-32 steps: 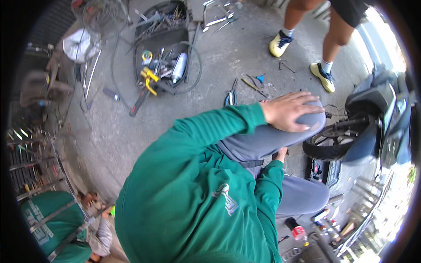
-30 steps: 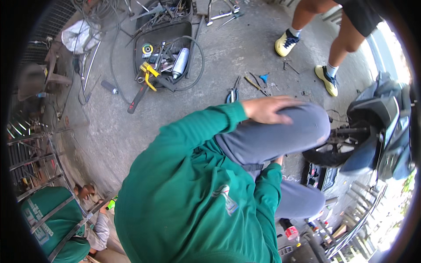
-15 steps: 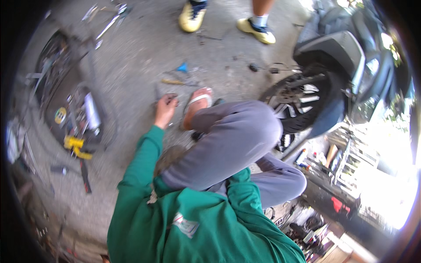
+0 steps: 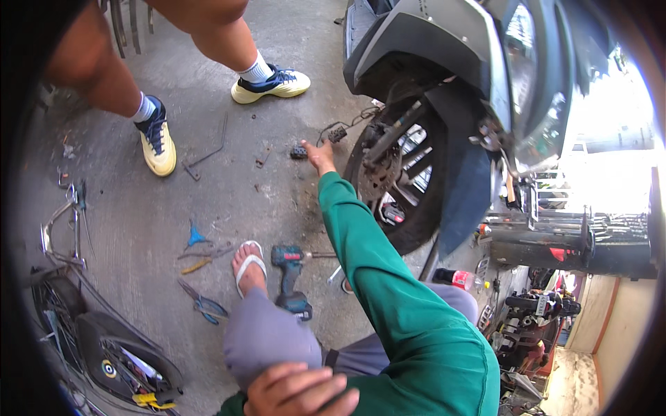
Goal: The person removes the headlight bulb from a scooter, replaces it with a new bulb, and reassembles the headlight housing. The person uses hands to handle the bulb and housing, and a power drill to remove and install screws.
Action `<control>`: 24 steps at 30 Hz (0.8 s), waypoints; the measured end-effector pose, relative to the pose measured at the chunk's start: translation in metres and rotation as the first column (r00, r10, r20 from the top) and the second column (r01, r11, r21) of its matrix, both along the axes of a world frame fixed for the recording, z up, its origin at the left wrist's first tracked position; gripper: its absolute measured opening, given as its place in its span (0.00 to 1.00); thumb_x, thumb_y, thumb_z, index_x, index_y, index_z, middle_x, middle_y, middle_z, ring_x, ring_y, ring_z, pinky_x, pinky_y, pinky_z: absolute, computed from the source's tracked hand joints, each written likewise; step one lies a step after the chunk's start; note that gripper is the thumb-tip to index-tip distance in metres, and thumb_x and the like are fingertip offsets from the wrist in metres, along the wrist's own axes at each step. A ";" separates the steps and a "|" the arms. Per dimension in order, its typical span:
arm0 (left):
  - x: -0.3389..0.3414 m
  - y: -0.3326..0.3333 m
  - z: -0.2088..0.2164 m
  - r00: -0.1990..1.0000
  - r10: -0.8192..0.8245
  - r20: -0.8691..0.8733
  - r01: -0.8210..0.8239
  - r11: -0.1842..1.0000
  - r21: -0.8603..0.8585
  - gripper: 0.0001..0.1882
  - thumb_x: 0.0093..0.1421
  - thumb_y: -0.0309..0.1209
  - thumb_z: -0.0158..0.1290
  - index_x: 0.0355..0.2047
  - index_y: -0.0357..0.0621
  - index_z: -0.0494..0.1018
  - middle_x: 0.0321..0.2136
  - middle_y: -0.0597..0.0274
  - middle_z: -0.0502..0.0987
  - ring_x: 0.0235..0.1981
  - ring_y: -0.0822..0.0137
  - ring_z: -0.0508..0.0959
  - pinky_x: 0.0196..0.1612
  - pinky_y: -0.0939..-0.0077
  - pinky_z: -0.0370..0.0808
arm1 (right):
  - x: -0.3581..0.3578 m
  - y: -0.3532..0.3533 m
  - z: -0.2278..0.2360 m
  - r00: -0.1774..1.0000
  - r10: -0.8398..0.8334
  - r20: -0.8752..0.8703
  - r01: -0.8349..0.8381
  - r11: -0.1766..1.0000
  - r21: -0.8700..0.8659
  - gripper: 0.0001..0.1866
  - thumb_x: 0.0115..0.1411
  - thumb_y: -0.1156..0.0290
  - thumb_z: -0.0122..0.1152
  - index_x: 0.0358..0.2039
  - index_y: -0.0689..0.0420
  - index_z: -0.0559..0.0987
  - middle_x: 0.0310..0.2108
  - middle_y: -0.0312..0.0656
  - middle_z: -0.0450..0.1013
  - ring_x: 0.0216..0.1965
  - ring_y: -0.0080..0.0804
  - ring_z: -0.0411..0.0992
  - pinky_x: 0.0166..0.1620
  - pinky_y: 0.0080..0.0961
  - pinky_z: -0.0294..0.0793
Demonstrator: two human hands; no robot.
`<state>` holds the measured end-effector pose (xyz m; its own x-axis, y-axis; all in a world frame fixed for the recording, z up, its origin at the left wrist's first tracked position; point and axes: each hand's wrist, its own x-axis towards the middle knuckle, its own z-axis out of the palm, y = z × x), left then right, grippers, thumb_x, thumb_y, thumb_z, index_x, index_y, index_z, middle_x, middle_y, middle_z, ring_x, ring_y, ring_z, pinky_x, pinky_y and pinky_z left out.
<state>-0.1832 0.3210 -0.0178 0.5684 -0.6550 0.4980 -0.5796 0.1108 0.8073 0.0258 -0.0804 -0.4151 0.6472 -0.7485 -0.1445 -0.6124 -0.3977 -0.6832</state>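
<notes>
So the view has swung round a lot in the last second. A moment ago the tools on the left of the floor and the knee filled the middle of the picture. Now the scooter's front wheel [image 4: 395, 180] sits right of centre and the right hand [image 4: 320, 156] is stretched far out toward it on a straight green sleeve.

The fingertips are just beside a small black block [image 4: 298, 152] lying on the concrete, with a second little dark piece [image 4: 338, 133] on a wire a bit farther off, close to the tyre. I honestly can't tell if the fingers have closed on anything or are only touching down next to the block. It's too small at that distance. So the work has shifted from the tool pile to those bits by the wheel.

The left hand [image 4: 298, 392] is near, lying flat with fingers spread on the grey-trousered knee, holding nothing.

Between the two hands there's a cordless drill [image 4: 291, 277] on the floor by the sandalled foot [image 4: 248, 267], and blue-handled pliers [image 4: 205, 305] to the left. Someone else's yellow shoes [image 4: 158, 142] stand far left.
</notes>
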 end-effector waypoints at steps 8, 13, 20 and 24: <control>0.009 0.013 0.010 0.975 0.136 -0.175 -0.127 0.990 0.063 0.08 0.64 0.33 0.57 0.37 0.42 0.78 0.38 0.60 0.84 0.40 0.60 0.83 0.45 0.61 0.79 | -0.004 0.043 -0.008 0.988 0.118 0.101 -0.126 0.989 0.080 0.28 0.74 0.50 0.44 0.45 0.63 0.82 0.39 0.56 0.82 0.43 0.48 0.81 0.50 0.45 0.74; -0.009 0.006 -0.005 0.963 0.225 -0.147 -0.254 0.940 -0.226 0.07 0.60 0.25 0.60 0.39 0.38 0.79 0.36 0.56 0.82 0.38 0.58 0.82 0.42 0.61 0.78 | -0.084 0.080 0.109 0.860 0.232 0.454 -0.463 0.728 0.506 0.26 0.78 0.51 0.42 0.38 0.61 0.78 0.37 0.50 0.82 0.42 0.44 0.81 0.55 0.40 0.78; 0.046 0.032 -0.018 0.313 -0.717 -0.623 0.070 0.671 -0.738 0.12 0.67 0.34 0.56 0.46 0.40 0.77 0.41 0.49 0.81 0.39 0.55 0.83 0.43 0.60 0.82 | -0.226 0.098 0.261 0.857 0.029 0.515 -0.456 0.512 0.728 0.21 0.77 0.51 0.45 0.32 0.55 0.67 0.27 0.44 0.73 0.31 0.45 0.80 0.46 0.49 0.83; 0.091 -0.011 -0.024 0.824 -0.046 -0.565 0.027 0.999 -0.042 0.19 0.64 0.32 0.58 0.53 0.36 0.74 0.46 0.51 0.80 0.41 0.65 0.81 0.45 0.67 0.80 | -0.285 0.092 0.313 0.738 0.498 0.455 -0.673 0.592 0.444 0.21 0.77 0.50 0.42 0.34 0.54 0.66 0.21 0.40 0.69 0.17 0.33 0.73 0.33 0.34 0.83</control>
